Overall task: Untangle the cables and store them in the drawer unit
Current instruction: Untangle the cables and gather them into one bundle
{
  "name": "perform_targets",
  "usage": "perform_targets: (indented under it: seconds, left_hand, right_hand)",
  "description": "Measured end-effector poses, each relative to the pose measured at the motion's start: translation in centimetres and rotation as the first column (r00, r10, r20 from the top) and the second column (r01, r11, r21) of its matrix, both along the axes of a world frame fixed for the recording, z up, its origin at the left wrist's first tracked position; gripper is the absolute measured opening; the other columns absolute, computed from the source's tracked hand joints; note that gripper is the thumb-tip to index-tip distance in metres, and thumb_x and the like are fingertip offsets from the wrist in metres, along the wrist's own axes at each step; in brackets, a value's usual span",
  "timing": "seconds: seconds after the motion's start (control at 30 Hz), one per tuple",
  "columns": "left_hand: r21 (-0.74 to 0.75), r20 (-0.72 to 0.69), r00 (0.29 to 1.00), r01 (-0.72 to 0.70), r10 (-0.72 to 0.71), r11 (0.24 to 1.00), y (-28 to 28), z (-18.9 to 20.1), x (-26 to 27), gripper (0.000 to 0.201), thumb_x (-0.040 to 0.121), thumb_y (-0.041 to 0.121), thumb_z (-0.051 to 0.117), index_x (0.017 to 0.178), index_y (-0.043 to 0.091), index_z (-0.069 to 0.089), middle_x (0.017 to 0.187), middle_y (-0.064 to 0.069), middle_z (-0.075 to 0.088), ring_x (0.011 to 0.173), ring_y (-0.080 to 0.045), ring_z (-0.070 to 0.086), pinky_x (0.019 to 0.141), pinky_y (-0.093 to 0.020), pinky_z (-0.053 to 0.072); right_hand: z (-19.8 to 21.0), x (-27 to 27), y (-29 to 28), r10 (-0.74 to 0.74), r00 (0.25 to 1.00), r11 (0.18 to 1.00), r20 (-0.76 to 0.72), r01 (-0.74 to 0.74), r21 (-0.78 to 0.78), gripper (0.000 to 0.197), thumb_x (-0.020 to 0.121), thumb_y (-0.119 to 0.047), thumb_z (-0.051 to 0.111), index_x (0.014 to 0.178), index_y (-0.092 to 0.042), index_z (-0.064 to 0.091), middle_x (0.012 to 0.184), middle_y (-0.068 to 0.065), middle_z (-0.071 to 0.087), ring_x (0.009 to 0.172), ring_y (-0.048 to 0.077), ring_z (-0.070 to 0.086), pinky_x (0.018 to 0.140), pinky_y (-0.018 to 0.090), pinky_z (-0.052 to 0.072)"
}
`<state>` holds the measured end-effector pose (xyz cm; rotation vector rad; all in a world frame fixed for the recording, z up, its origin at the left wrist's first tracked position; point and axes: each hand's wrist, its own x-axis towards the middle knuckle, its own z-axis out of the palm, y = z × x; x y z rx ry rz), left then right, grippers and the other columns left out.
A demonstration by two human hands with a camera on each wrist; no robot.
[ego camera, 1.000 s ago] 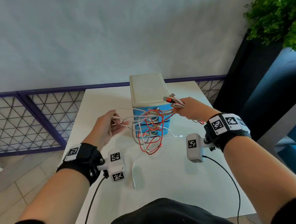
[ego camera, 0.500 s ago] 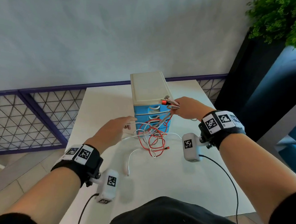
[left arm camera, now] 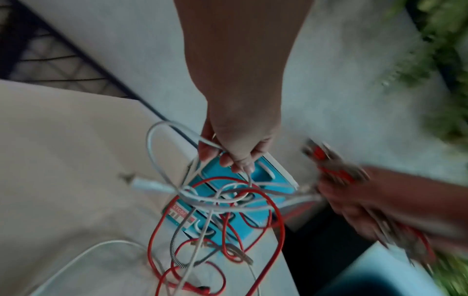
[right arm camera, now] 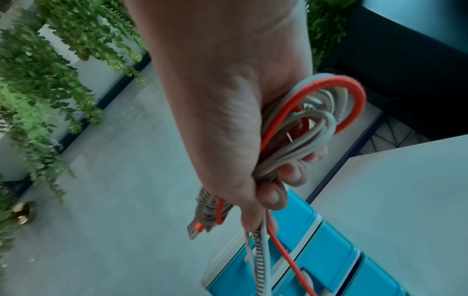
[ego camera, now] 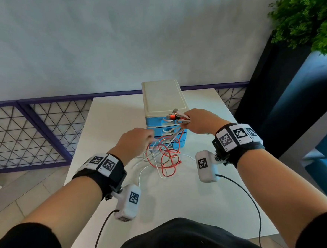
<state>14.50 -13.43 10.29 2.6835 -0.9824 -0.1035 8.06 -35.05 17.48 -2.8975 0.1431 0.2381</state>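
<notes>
Gripping looped braided cables, both hands.

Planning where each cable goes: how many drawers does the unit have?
3, stacked: top drawer beside the right hand, middle drawer below it, bottom drawer behind the cable tangle. A lower one may be hidden by cables.

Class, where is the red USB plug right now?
Head view: the red USB plug sticks out of the right hand, just above the drawer unit.
</notes>
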Motion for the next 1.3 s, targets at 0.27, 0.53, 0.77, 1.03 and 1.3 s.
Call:
perform_targets:
  seconds: [0.27, 0.53, 0.77, 1.03, 1.3]
  left_hand:
    - [-0.121, -0.442, 0.776, -0.548, 0.45, 0.827, 5.0, -2.3, 1.7, 0.029, 0.079, 0.019, 0.053, 0.061, 0.001, 0.067, 0.053, -0.009, 0.069, 0.051, -0.02, 0.07, 0.066, -0.038, 0.061]
    - [-0.049, -0.632, 0.5, -0.788, 0.592, 0.614, 9.3, -3.8, 1.1, 0.023, 0.081, 0.019, 0.06, 0.08, -0.002, 0.068, 0.065, -0.01, 0.073, 0.059, -0.027, 0.071, 0.06, -0.03, 0.055]
    - [0.175, -0.375, 0.722, -0.561, 0.582, 0.809, 6.8, -3.3, 0.8, 0.021, 0.081, 0.019, 0.057, 0.067, 0.005, 0.062, 0.064, -0.009, 0.067, 0.056, -0.027, 0.058, 0.057, -0.028, 0.047]
    - [-0.51, -0.341, 0.927, -0.044, -0.155, 0.859, -1.3, 3.4, -1.7, 0.038, 0.088, 0.046, 0.057, 0.118, 0.023, 0.053, 0.119, 0.007, 0.057, 0.11, -0.005, 0.053, 0.095, -0.021, 0.041]
    - [-0.355, -0.475, 0.828, 0.129, -0.298, 0.926, -4.0, 4.9, -3.2, 0.024, 0.097, 0.034, 0.048, 0.112, 0.017, 0.055, 0.084, 0.0, 0.062, 0.071, -0.011, 0.061, 0.069, -0.025, 0.053]
  right_hand:
    - [-0.2, -0.4, -3.3, -0.179, 0.984, 0.984, -0.002, 0.179, -0.021, 0.019, 0.094, -0.03, 0.051, 0.081, -0.017, 0.05, 0.073, -0.001, 0.051, 0.077, 0.025, 0.053, 0.068, 0.033, 0.039]
    - [-0.4, -1.5, -5.6, -0.353, 0.935, 0.934, -0.003, 0.353, 0.051, 0.019, 0.092, -0.025, 0.051, 0.082, -0.01, 0.057, 0.068, 0.003, 0.056, 0.056, 0.015, 0.05, 0.051, 0.027, 0.037]
    - [1.2, -1.6, -3.0, -0.133, 0.989, 0.95, -0.071, 0.147, 0.275, 0.024, 0.092, -0.031, 0.057, 0.077, -0.013, 0.059, 0.064, -0.001, 0.056, 0.049, 0.012, 0.046, 0.049, 0.021, 0.038]
    - [2.9, -1.5, -0.1, 0.148, 0.982, 0.95, -0.12, -0.108, 0.291, 0.025, 0.09, -0.038, 0.062, 0.071, -0.022, 0.062, 0.054, -0.007, 0.057, 0.045, 0.006, 0.047, 0.053, 0.018, 0.04]
    - [3.3, -2.1, -0.1, 0.146, 0.98, 0.876, -0.133, -0.066, 0.477, 0.012, 0.094, -0.025, 0.059, 0.089, -0.015, 0.062, 0.064, -0.003, 0.064, 0.051, 0.008, 0.053, 0.057, 0.02, 0.048]
